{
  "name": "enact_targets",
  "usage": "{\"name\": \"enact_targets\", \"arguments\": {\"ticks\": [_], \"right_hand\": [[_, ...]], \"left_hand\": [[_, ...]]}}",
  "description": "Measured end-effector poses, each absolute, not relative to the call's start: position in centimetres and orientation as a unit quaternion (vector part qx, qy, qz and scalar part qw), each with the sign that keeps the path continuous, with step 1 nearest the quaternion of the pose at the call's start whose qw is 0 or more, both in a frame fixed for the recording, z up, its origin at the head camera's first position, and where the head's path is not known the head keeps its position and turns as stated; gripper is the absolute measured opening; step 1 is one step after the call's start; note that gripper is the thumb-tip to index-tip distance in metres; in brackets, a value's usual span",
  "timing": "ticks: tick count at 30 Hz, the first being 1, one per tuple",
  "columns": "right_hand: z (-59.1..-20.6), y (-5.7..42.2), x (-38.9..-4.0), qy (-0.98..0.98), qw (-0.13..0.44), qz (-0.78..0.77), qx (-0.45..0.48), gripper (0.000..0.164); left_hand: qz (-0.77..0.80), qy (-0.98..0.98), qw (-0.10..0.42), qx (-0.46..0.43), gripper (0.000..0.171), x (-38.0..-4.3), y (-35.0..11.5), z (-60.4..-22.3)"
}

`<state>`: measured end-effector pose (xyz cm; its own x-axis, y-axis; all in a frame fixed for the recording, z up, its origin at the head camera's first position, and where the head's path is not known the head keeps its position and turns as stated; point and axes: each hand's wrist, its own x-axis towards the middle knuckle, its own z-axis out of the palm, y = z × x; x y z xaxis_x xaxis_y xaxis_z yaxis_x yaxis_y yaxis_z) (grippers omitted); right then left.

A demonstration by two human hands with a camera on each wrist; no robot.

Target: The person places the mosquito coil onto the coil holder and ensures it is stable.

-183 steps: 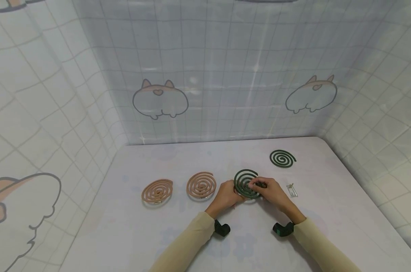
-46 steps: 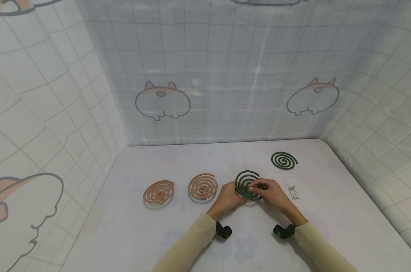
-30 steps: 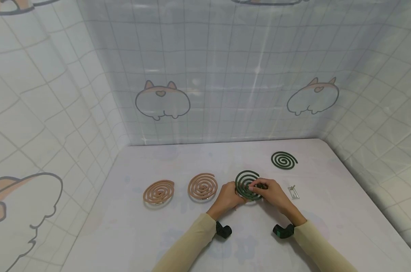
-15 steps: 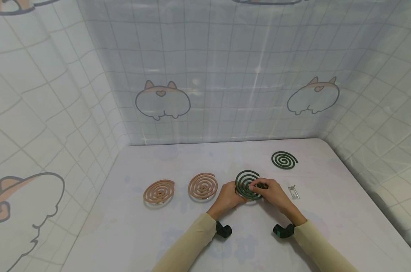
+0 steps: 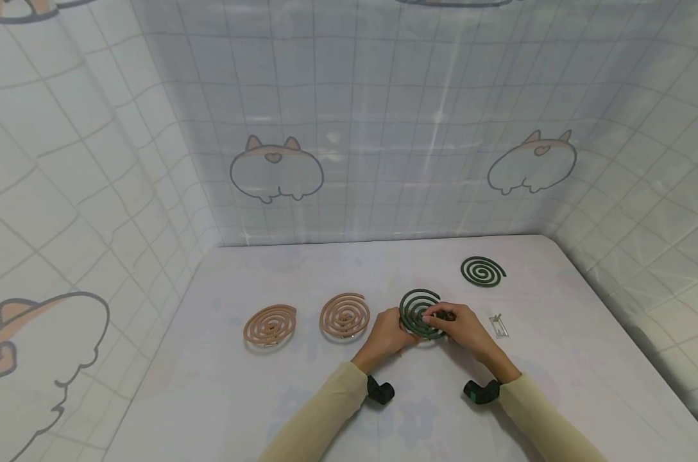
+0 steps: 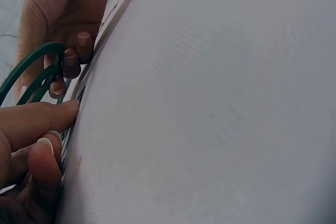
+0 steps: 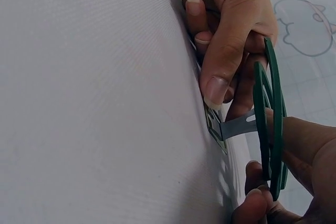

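Observation:
In the head view a dark green mosquito coil (image 5: 419, 290) is tilted between both hands, just above the white table. My right hand (image 5: 463, 326) pinches it near the centre of the spiral. My left hand (image 5: 386, 330) reaches in from the left, its fingers partly hidden behind the coil. The right wrist view has a thin metal coil stand (image 7: 241, 126) whose upright tab meets the coil's inner turns. There my left thumb (image 7: 216, 90) holds the stand's flat base down at the tabletop. Fingers hide the spot where tab and coil meet.
Two light brown coils (image 5: 271, 328) (image 5: 345, 317) sit raised on metal stands to the left. Another green coil (image 5: 482, 272) lies flat at the back right, with a loose metal stand (image 5: 498, 326) in front of it. Printed curtain walls (image 5: 349, 179) enclose the table.
Over the six seconds the head view has shifted slightly. Both hands stay at the green coil in nearly the same pose, and the other coils and the loose stand lie where they were.

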<state>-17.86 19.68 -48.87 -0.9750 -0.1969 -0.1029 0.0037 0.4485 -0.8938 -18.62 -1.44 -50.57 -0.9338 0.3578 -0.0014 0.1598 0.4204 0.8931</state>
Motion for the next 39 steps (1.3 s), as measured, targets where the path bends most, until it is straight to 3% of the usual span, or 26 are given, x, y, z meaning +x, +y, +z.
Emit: {"name": "enact_targets", "arguments": {"ticks": [13, 26, 33, 39], "right_hand": [[-48.8, 19.7, -17.7, 0.854, 0.085, -0.510, -0.066, 0.020], [-48.8, 19.8, -17.8, 0.853, 0.088, -0.511, -0.067, 0.024], [-48.6, 19.7, -17.6, 0.859, 0.084, -0.502, -0.063, 0.023], [-48.7, 19.8, -17.6, 0.862, 0.081, -0.496, -0.068, 0.022]], "left_hand": [[0.525, 0.830, 0.122, 0.144, 0.055, -18.4, -1.7, -50.0], [0.522, 0.826, 0.149, 0.153, 0.103, -17.8, -2.7, -49.6], [0.541, 0.810, 0.181, 0.134, 0.110, -17.3, -2.9, -49.1], [0.543, 0.812, 0.177, 0.122, 0.102, -17.2, -2.9, -49.0]]}}
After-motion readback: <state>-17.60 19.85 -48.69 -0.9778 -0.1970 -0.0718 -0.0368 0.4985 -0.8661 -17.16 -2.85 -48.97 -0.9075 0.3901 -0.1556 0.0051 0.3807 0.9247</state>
